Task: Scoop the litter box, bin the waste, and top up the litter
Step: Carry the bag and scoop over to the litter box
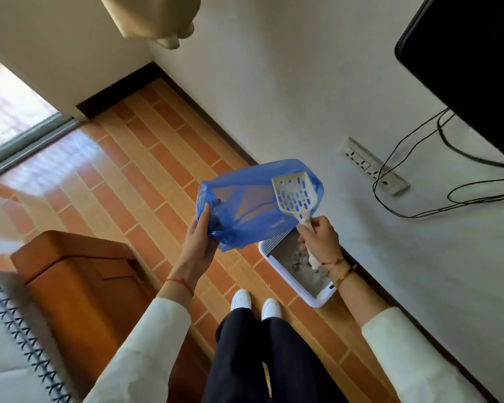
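Observation:
A translucent blue plastic bag (245, 205) hangs open in front of me, with a dark lump inside near its left edge. My left hand (200, 238) grips that left edge. In my right hand (320, 238) I hold the handle of a cream slotted litter scoop (295, 196), whose head reaches into the bag's mouth. Below both hands, a white litter box (277, 270) with grey litter sits on the floor against the wall, partly hidden by the bag and my right wrist.
An orange-brown wooden cabinet (79, 274) stands at the lower left beside a grey patterned fabric (15, 338). A wall socket strip (373, 167) and black cables (437, 175) hang on the white wall under a dark screen (474, 65). My white shoes (255, 303) stand on the tiled floor.

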Demonstrator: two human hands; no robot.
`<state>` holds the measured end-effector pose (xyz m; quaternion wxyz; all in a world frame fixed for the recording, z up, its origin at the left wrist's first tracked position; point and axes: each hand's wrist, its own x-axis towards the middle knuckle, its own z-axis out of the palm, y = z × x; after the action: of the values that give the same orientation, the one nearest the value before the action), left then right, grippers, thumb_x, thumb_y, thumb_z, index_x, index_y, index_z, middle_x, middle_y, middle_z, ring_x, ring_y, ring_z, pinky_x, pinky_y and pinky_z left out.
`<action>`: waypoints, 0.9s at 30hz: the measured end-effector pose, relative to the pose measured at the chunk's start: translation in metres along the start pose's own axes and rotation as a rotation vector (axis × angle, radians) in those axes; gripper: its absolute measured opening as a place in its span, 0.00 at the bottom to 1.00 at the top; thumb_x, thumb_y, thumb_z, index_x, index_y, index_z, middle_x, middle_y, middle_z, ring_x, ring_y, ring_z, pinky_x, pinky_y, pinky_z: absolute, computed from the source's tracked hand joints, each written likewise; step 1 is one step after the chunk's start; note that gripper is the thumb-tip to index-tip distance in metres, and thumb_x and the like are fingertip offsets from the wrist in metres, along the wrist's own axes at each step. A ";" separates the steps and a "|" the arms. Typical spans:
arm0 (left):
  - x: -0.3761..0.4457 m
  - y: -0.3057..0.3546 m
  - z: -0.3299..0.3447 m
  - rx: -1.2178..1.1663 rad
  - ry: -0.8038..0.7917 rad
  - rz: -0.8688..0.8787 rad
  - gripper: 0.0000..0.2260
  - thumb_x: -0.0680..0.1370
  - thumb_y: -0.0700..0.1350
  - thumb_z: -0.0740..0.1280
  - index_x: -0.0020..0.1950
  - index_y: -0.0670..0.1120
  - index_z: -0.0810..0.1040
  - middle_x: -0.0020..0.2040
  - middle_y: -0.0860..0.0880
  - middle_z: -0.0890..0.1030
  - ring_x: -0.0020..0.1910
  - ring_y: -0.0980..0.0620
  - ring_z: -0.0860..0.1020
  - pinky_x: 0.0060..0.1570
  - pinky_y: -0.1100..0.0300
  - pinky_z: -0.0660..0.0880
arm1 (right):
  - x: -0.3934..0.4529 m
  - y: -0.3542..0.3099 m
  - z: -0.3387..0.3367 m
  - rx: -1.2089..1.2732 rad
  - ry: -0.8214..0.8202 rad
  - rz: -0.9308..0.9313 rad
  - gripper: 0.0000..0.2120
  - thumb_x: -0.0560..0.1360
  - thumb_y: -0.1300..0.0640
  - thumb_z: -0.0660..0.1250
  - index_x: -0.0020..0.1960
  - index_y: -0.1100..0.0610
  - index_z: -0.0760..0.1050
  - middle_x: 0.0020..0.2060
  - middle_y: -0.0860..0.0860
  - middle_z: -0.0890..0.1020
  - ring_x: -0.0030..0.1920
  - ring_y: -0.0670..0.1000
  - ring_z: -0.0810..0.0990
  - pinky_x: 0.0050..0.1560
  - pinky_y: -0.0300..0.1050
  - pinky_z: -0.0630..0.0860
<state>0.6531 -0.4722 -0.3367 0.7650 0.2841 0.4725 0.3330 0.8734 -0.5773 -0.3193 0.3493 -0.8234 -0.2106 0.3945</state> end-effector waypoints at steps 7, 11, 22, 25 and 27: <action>0.087 -0.101 -0.060 -0.004 0.006 -0.007 0.22 0.81 0.53 0.59 0.73 0.44 0.68 0.69 0.37 0.71 0.68 0.38 0.71 0.69 0.38 0.64 | 0.087 0.103 0.072 -0.037 -0.074 -0.013 0.10 0.76 0.58 0.65 0.52 0.63 0.70 0.34 0.55 0.80 0.23 0.46 0.76 0.24 0.35 0.73; 0.141 -0.159 -0.092 -0.024 -0.008 0.037 0.22 0.81 0.53 0.58 0.72 0.44 0.68 0.68 0.38 0.73 0.66 0.40 0.74 0.65 0.45 0.71 | 0.146 0.162 0.118 -0.057 -0.101 -0.028 0.09 0.76 0.57 0.65 0.51 0.61 0.70 0.35 0.54 0.80 0.26 0.49 0.77 0.26 0.36 0.73; 0.303 -0.324 -0.175 -0.029 -0.017 0.008 0.22 0.82 0.55 0.55 0.73 0.46 0.67 0.70 0.40 0.72 0.68 0.40 0.72 0.67 0.44 0.69 | 0.316 0.316 0.224 -0.041 -0.128 -0.112 0.08 0.76 0.59 0.66 0.50 0.62 0.70 0.36 0.58 0.80 0.27 0.51 0.76 0.33 0.46 0.76; 0.333 -0.361 -0.191 -0.018 -0.012 0.005 0.22 0.82 0.54 0.55 0.74 0.45 0.66 0.70 0.41 0.72 0.69 0.40 0.71 0.67 0.44 0.69 | 0.345 0.349 0.240 -0.060 -0.140 -0.139 0.09 0.76 0.58 0.66 0.52 0.61 0.70 0.35 0.56 0.80 0.27 0.51 0.77 0.32 0.45 0.75; 0.346 -0.382 -0.198 0.004 -0.036 0.008 0.22 0.82 0.55 0.56 0.74 0.46 0.66 0.71 0.40 0.71 0.69 0.39 0.70 0.68 0.42 0.66 | 0.356 0.367 0.247 -0.054 -0.137 -0.161 0.09 0.76 0.58 0.66 0.51 0.60 0.69 0.34 0.55 0.81 0.27 0.52 0.77 0.34 0.47 0.76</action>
<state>0.6789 -0.4151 -0.8850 0.7714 0.2933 0.4584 0.3299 0.9168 -0.4992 -0.8800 0.3421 -0.7840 -0.3103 0.4147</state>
